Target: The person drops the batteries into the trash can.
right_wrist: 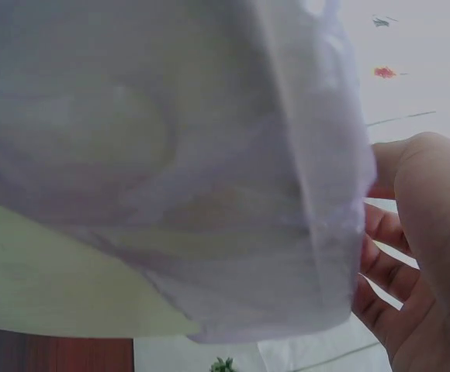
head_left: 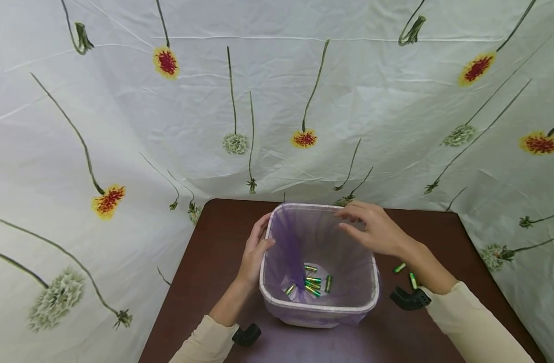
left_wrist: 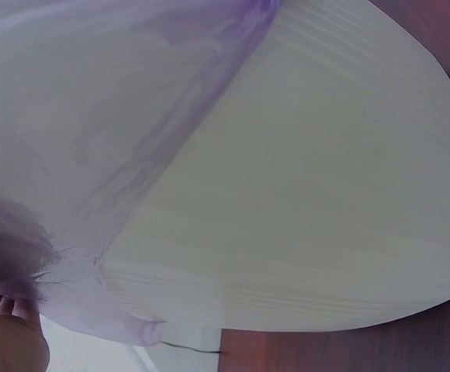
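A pale trash bin (head_left: 320,309) stands on the table, lined with a sheer purple bag (head_left: 288,237) folded over its rim. My left hand (head_left: 253,254) holds its left side in the head view, thumb at the rim and fingers along the outside. Over the far right corner is my right hand (head_left: 372,229), fingers loosely bent and apart, with nothing seen between them. In the right wrist view the right fingers (right_wrist: 384,267) are right beside the bag's edge. Several green and gold batteries (head_left: 312,285) lie on the bin's floor.
Two more green batteries, one a green battery (head_left: 399,267) and the other a green battery (head_left: 413,281), lie on the dark brown table (head_left: 209,247), right of the bin. A white flowered cloth (head_left: 195,101) hangs behind and beside the table.
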`<act>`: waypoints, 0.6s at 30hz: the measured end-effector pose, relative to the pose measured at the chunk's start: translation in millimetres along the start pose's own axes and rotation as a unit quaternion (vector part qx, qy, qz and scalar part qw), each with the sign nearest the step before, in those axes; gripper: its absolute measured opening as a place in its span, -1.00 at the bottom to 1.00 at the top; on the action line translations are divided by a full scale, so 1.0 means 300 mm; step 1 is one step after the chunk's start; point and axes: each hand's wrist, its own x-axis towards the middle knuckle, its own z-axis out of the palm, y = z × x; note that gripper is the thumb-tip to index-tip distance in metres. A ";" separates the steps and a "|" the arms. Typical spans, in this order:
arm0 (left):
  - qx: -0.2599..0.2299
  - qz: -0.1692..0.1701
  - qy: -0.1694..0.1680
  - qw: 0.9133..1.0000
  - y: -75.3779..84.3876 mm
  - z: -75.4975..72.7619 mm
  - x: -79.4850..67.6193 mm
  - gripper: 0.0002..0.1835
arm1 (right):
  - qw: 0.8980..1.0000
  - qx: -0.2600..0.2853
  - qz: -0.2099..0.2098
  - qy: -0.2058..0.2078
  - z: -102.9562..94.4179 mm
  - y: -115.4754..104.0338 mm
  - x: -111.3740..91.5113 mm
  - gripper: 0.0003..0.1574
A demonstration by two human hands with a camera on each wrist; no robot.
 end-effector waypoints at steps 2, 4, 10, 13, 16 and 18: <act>0.001 -0.001 0.000 1.000 0.004 -0.001 0.001 -0.32 | 1.000 0.002 0.008 0.004 -0.010 0.003 -0.012 -0.72; 0.001 -0.002 -0.001 1.000 0.005 -0.001 0.002 -0.32 | 1.000 -0.001 0.014 0.011 -0.021 0.009 -0.027 -0.72; 0.004 -0.005 0.000 1.000 0.000 0.000 0.001 -0.32 | 0.999 -0.016 0.033 0.034 -0.049 0.035 -0.079 -0.70; 0.006 -0.005 0.002 1.000 -0.003 0.000 -0.003 -0.32 | 0.997 -0.018 0.060 0.046 -0.064 0.043 -0.105 -0.72; 0.005 -0.002 0.004 1.000 -0.003 0.001 -0.003 -0.32 | 0.994 -0.021 0.091 0.058 -0.079 0.054 -0.132 -0.73; 0.007 0.000 0.004 1.000 0.000 0.002 -0.002 -0.32 | 0.992 -0.026 0.106 0.067 -0.086 0.065 -0.152 -0.73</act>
